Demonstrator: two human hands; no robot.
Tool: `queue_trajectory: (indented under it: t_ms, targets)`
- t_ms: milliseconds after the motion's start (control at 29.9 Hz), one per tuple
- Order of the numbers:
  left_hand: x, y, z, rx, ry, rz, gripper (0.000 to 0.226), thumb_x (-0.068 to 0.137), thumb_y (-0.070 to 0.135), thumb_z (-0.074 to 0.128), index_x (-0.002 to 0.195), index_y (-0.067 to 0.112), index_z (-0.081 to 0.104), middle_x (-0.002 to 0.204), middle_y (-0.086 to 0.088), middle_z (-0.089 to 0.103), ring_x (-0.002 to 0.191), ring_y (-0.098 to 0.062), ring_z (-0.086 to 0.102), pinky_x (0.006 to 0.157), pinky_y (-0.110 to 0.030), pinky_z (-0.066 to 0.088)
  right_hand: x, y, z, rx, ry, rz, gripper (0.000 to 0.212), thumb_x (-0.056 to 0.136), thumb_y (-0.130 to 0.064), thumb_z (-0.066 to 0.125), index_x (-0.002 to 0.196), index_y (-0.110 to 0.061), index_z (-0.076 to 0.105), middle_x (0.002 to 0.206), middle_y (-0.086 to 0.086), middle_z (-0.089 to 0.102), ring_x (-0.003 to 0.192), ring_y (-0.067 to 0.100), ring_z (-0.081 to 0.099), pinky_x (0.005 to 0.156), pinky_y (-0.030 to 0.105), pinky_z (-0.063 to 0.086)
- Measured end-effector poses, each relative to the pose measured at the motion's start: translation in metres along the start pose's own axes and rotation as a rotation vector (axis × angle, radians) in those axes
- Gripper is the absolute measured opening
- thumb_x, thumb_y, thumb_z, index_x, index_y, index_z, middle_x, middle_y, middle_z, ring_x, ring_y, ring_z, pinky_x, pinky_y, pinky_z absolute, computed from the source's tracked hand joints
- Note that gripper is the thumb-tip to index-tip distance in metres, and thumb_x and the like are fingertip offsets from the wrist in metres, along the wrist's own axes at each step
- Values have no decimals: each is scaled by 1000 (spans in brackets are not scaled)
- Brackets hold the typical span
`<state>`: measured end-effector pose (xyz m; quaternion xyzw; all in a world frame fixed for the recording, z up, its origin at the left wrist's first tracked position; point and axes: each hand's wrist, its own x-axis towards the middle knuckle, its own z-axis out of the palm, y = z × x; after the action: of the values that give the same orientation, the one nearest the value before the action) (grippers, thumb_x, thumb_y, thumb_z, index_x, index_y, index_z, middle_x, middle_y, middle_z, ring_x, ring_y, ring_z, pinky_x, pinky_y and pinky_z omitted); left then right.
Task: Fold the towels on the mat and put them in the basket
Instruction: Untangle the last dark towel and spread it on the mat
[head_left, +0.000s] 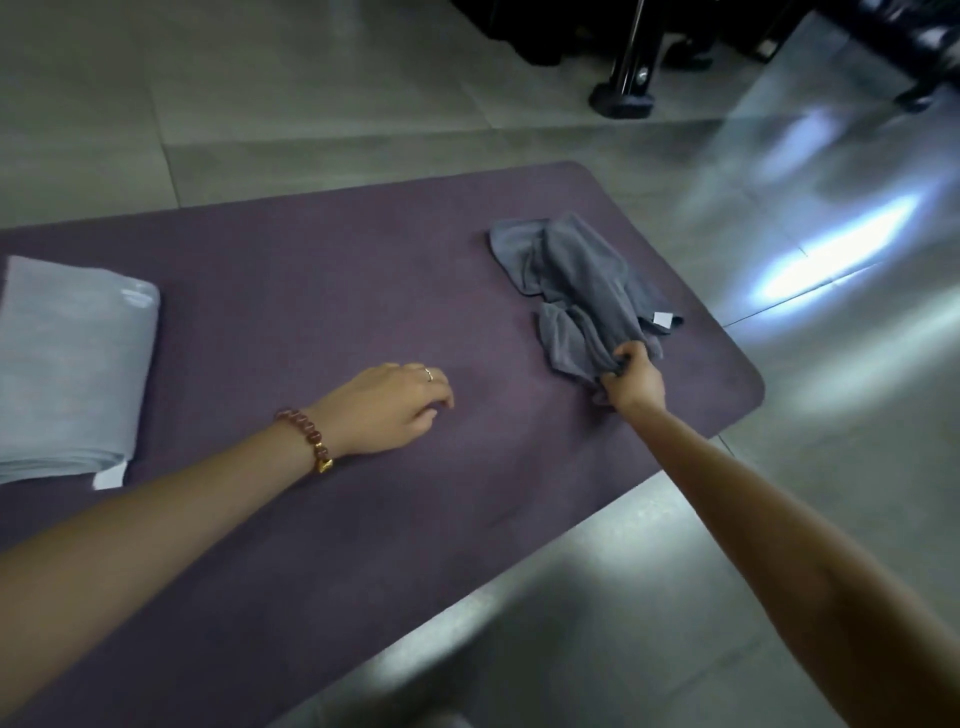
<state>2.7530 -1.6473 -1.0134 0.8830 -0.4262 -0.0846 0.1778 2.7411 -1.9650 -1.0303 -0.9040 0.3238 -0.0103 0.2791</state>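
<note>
One grey towel (582, 291), long axis away from right hand (635, 383), is gripped by it; left hand (389, 408) slack, empty; folded towel (72, 364) left of it.

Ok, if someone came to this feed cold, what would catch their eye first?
Probably the crumpled dark grey towel at the right end of the long purple mat, its near end gripped by the right hand. Next, the folded pale blue towel at the mat's left edge, and the left hand, beaded bracelet at its wrist, over the mat's middle. No basket is in view.
</note>
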Motion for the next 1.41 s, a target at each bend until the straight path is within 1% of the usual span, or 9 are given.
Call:
queue_trajectory:
  t_ms: [100,301,368,502,669,870,1071,1238,1405]
  targets:
    - [3,4,-6,-15,36,-10,29,92,17,48,119,21,57,131,9,50,120,-13,48,99,-29,37,-10,-26,6,284,-109,36,13,88,-7,53,93,-19,54,81,2,51,67,19,51,59,27,42]
    - [-8,13,-2,-268,22,-160,105,73,41,77,150,34,6,155,11,-9,144,-8,0,112,-25,16,-94,-90,10,608,-969,-170,33,89,10,41,91,-22,47,63,0,30,45,5,29,42,16,25]
    - [-15,13,3,-526,127,-177,98,66,34,84,142,38,22,152,8,13,142,-10,17,111,-25,24,-117,-100,18,608,-1083,-248,33,91,9,43,97,-24,47,67,0,35,48,3,35,46,16,30]
    - [-29,3,3,-771,467,-425,40,79,2,70,104,22,47,91,11,59,81,6,56,72,-14,44,-122,-110,27,689,-890,-340,36,92,-1,54,116,-27,48,87,-7,55,73,2,52,64,16,44]
    - [-43,-8,-11,-1123,612,-715,12,93,8,54,94,19,54,88,4,59,84,-10,57,77,-24,47,-110,-103,35,193,-776,-598,84,74,-23,81,141,-26,31,135,-5,31,125,6,33,103,15,32]
    - [-53,-11,-29,-1282,766,-844,12,95,16,53,104,10,60,91,-3,66,82,-12,63,74,-22,52,-120,-103,48,290,-524,-623,10,89,-9,62,97,-14,63,89,1,62,80,11,58,75,31,49]
    - [-70,-38,-41,-936,689,-875,20,86,28,67,83,9,61,74,-1,59,72,-11,53,59,-16,43,-132,-120,31,510,-591,-404,28,98,-20,48,92,3,63,80,4,65,72,6,60,68,19,49]
    - [-76,-44,-40,-668,679,-920,41,84,27,68,119,11,51,122,-8,50,108,-14,48,90,-20,36,-136,-130,22,30,-121,-879,18,95,-27,54,89,-18,68,70,-7,56,63,9,55,61,25,43]
    - [-81,-11,-41,-639,597,-569,76,65,51,78,125,18,44,123,1,32,111,1,35,92,-2,28,-154,-176,4,704,-610,-506,24,99,-8,43,104,-23,61,70,-2,70,62,10,68,58,21,54]
